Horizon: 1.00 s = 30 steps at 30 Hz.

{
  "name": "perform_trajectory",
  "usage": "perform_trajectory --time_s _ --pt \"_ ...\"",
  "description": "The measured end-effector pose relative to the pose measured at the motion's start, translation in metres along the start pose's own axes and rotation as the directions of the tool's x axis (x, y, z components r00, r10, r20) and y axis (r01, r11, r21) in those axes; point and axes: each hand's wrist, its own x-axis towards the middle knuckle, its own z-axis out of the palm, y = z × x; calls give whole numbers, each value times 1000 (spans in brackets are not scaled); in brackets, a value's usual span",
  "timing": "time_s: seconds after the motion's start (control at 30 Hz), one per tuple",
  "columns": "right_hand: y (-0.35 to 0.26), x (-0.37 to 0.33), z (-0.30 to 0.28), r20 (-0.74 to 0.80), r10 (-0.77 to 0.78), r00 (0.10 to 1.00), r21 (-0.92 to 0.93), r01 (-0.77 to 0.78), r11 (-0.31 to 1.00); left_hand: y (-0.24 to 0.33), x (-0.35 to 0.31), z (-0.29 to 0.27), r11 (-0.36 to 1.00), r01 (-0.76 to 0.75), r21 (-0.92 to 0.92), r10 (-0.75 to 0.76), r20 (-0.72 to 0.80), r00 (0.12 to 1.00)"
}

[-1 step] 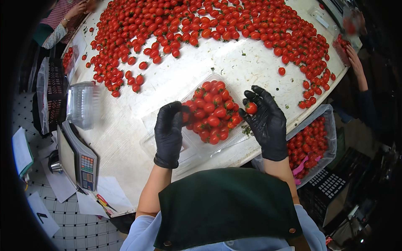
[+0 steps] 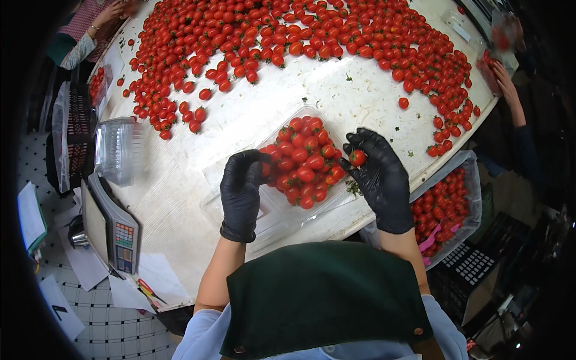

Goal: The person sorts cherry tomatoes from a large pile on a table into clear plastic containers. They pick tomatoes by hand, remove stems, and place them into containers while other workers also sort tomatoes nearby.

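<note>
A clear plastic punnet [image 2: 312,111] heaped with red cherry tomatoes [image 2: 305,174] sits on the table in front of me. Both my hands wear black gloves. My left hand [image 2: 241,195] is at the punnet's left side, fingers curled and closed around a cherry tomato [image 2: 266,170], which they partly hide. Just off the punnet's right side, my right hand [image 2: 379,180] pinches a single cherry tomato [image 2: 357,158] between thumb and fingers. The punnet's open clear lid [image 2: 264,219] lies toward my left forearm.
A big pile of cherry tomatoes [image 2: 240,24] spreads over the far side of the white table [image 2: 180,210]. At left stand stacked clear punnets [image 2: 117,150] and a scale [image 2: 111,222]. A lined crate of tomatoes [image 2: 444,204] is at right. Co-workers' hands [image 2: 507,84] show at both far sides.
My right hand, with the tomato in it, has shifted slightly toward me and a little left. My left hand has barely moved.
</note>
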Motion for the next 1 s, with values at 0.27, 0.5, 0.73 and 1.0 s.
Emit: perform_trajectory --time_s 0.27,0.5,0.73,1.0 --pt "23 -20 -15 425 -204 882 -854 465 233 -6 -14 0 906 -202 373 159 143 977" --pt "30 19 35 557 -110 823 -752 443 -488 -4 -21 2 755 -403 517 320 246 915" --pt "24 27 -2 425 -331 842 -844 501 191 4 -7 -16 556 -495 667 448 261 855" --pt "-21 -29 -42 -24 -224 974 -721 139 679 -10 -31 17 266 -676 687 356 582 731"
